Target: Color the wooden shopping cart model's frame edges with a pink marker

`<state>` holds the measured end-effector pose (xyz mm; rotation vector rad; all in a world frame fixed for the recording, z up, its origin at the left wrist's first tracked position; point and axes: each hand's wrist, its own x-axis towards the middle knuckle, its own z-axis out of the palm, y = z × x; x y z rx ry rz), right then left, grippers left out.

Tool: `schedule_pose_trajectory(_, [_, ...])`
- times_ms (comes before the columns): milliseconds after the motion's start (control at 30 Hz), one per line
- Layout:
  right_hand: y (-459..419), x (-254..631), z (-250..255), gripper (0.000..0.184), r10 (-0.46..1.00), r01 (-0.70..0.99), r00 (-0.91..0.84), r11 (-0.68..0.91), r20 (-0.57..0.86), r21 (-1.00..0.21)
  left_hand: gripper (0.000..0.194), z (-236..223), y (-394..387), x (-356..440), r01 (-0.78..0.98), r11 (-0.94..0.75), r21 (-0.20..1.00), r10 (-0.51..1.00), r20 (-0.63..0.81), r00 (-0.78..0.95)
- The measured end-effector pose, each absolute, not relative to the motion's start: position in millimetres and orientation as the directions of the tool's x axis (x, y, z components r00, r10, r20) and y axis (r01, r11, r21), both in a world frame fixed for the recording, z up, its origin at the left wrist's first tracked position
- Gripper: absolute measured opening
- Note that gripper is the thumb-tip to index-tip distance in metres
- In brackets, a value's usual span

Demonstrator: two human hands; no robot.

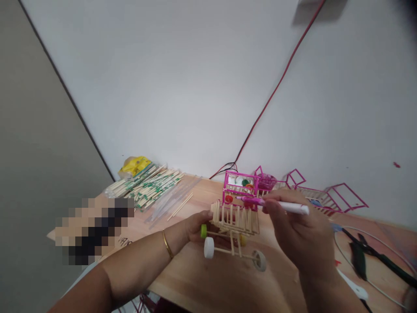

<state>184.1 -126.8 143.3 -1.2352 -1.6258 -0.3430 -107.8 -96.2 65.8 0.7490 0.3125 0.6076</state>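
A small cart (pixel 235 226) built of bare wooden sticks, with bottle-cap wheels, is held tilted above the wooden table (pixel 208 282). My left hand (pixel 195 226) grips its left end, fingers closed on the frame. My right hand (pixel 293 230) is closed round a white marker with a pink tip (pixel 280 205). The tip touches the cart's upper edge. Just behind it stands a pink-painted stick cart (pixel 241 189) with caps inside.
Packs of wrapped wooden chopsticks (pixel 146 187) and a yellow bag (pixel 135 166) lie at the back left. Pink stick frames (pixel 325 195) line the wall at the right. Black pliers (pixel 368 252) and a white cable (pixel 368 282) lie at the right. A red wire (pixel 270 100) runs up the wall.
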Motion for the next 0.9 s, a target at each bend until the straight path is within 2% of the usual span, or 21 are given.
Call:
schedule_pose_trajectory(167, [-130.3,190.5,142.0,0.015,0.496,0.848,0.176,0.361,0.850,-0.387,0.047,72.2,-97.3,-120.9,-0.395,0.552,0.734,0.667,-0.105,0.738])
schedule_pose_trajectory(267, [-131.1,189.8,144.4,0.015,0.493,0.861,0.152,0.360,0.857,-0.360,0.046,75.4,-98.2,-118.1,-0.388,0.547,0.742,0.668,-0.107,0.737])
schedule_pose_trajectory(533, [-128.4,182.1,149.8,0.012,0.503,0.866,-0.008,0.436,0.864,-0.245,0.053,36.4,-45.2,-35.9,-0.339,0.601,0.724,0.543,-0.059,0.838])
schedule_pose_trajectory(633, [-128.6,183.2,150.2,0.014,0.493,0.885,-0.011,0.410,0.870,-0.222,0.061,14.7,-21.7,-15.4,-0.301,0.633,0.713,0.474,-0.050,0.879])
schedule_pose_trajectory(700, [-128.9,184.9,150.0,0.014,0.482,0.894,0.009,0.388,0.876,-0.223,0.070,4.0,-13.3,-10.1,-0.254,0.675,0.693,0.370,-0.021,0.929])
schedule_pose_trajectory(900, [-129.6,186.7,150.8,0.017,0.503,0.900,-0.001,0.377,0.864,-0.218,0.076,-0.6,-7.4,-4.4,-0.224,0.681,0.697,0.331,-0.021,0.943])
